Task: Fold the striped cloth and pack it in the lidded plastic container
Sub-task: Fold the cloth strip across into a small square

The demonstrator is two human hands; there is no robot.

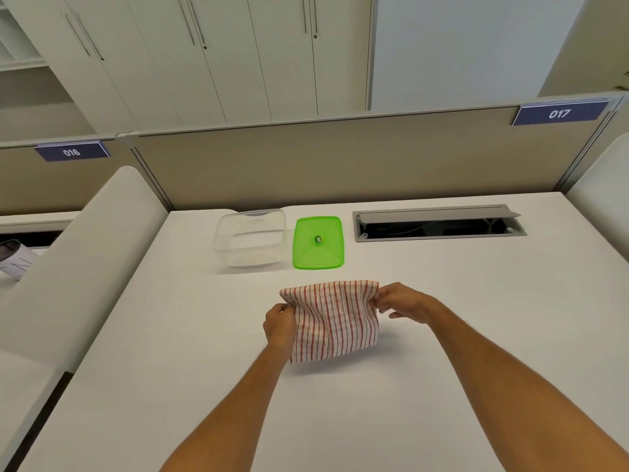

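The striped cloth (335, 320), white with red lines, is held up just above the middle of the white bench (476, 335), already doubled over into a rough square. The left hand (279, 324) grips its left edge, fingers curled round the fabric. The right hand (403, 301) pinches the upper right corner between thumb and forefinger, with its other fingers loosely curled below. The top edge hangs slack between the two hands, and the lower edge droops toward the bench.

Nearer the far edge of the bench stands the clear plastic container (250, 238), open. Its green lid (318, 242) lies flat just beside it on the right, with a small knob at the centre. Further right along the far edge, a grey cable hatch (439, 222) is set into the bench with its flap raised.
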